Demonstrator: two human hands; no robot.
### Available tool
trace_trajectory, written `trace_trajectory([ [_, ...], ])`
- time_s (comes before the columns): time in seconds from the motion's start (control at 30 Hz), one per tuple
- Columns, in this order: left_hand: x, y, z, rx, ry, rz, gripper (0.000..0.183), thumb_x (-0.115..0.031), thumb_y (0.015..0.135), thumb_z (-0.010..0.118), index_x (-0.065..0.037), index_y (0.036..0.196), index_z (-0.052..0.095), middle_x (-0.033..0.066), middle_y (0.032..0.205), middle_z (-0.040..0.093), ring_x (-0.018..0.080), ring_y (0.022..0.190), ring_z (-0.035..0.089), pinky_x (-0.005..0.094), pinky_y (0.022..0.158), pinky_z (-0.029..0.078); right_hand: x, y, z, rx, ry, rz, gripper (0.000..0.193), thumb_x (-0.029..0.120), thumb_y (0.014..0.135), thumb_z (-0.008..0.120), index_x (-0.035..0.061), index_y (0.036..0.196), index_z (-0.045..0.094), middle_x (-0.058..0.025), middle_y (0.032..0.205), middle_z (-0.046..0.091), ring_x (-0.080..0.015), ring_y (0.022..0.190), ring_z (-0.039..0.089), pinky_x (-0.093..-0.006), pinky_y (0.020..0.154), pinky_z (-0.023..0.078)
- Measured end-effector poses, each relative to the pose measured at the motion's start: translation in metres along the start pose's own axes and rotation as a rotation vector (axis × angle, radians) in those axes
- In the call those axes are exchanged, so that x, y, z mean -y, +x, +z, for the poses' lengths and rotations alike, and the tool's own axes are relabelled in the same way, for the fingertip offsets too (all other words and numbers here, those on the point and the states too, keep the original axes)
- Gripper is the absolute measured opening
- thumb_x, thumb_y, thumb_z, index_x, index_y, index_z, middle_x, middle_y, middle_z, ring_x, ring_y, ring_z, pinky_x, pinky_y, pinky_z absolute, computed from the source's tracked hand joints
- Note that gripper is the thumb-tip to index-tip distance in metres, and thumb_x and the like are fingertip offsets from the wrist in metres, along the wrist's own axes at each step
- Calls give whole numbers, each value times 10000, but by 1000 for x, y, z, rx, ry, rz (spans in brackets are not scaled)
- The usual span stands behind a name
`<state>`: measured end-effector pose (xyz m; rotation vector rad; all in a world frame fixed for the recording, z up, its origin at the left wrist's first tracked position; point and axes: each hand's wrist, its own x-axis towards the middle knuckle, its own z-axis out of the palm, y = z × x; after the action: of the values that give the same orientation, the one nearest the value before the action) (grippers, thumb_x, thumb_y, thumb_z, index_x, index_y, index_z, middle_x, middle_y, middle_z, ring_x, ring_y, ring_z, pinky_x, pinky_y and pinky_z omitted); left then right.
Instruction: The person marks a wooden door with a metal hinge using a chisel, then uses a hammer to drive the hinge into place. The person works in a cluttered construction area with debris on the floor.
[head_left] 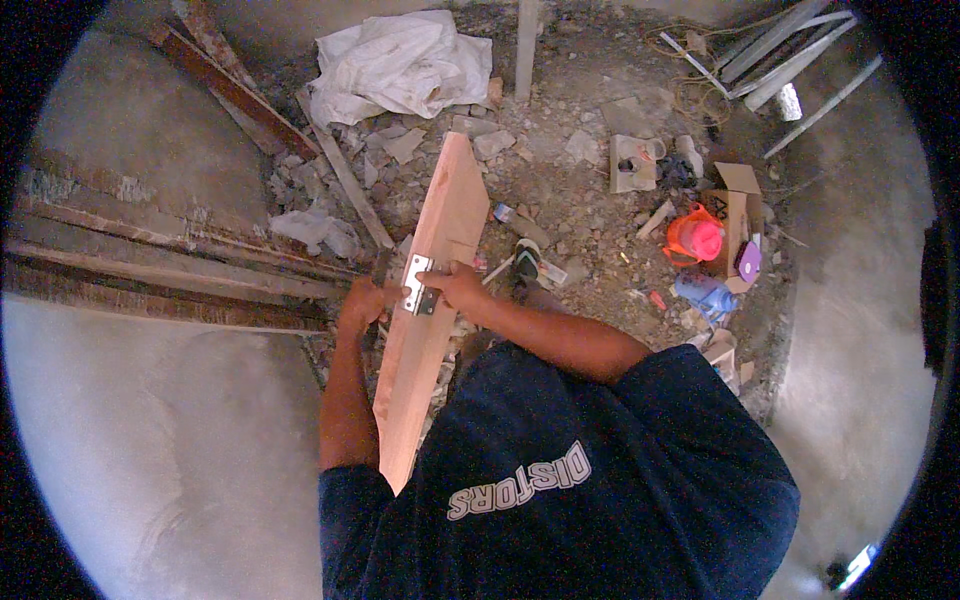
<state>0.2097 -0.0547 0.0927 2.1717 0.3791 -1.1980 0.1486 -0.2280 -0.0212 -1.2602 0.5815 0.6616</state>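
Observation:
A long pale wooden plank [420,345] stands tilted in front of me, its narrow edge facing up. On that edge lies a silver butt hinge [414,284], with a darker leaf folded down over the plank's side. My right hand [462,288] reaches over from the right, its fingers pinching and pressing the hinge against the wood. My left hand [365,303] is closed at the plank's left side, fingertips close to the hinge. A dark, narrow piece [381,265] sticks up just above the left hand; its kind is unclear.
Rubble covers the ground. A white sack [405,65] lies at the far side, with old timber beams [180,260] at the left. To the right are an orange-red jug [695,237], a cardboard box [738,205], a blue plastic container [706,294] and metal frames [785,55].

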Motion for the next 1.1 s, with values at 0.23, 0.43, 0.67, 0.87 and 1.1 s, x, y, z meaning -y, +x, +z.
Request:
trace_trajectory([
  [0.23,52,36,14,-139,-68,52,384,-336,678,872,-8,819,731,60,633,649,148,442,513,329,436,414,15,-16,6,-30,103,59,453,335,780,817,35,1027,585,-39,774,611,-135,572,553,-292,437,438],
  [0.43,47,28,16,-131,-160,7,409,-363,676,868,2,817,748,79,622,646,169,455,543,328,446,435,24,-20,10,-69,143,100,479,346,777,812,25,1010,543,-64,816,612,-160,610,573,-307,451,479],
  [0.67,32,9,20,-250,-148,31,439,-356,701,850,21,892,734,85,695,679,181,536,614,333,480,492,37,-28,6,-30,96,95,469,335,780,807,21,1019,554,-65,826,626,-159,653,594,-304,455,486],
  [0.87,49,29,19,-144,-205,52,490,-389,667,864,34,868,723,101,711,690,190,584,642,345,478,504,34,-25,7,16,189,89,418,287,773,815,68,1046,586,-56,821,652,-181,646,616,-333,457,489],
  [1.1,35,23,9,-115,-2,28,790,-652,621,793,26,1017,714,198,881,712,310,772,676,477,734,531,32,-21,9,-44,121,133,434,305,767,816,87,1063,586,-38,853,654,-163,678,614,-316,448,487],
])
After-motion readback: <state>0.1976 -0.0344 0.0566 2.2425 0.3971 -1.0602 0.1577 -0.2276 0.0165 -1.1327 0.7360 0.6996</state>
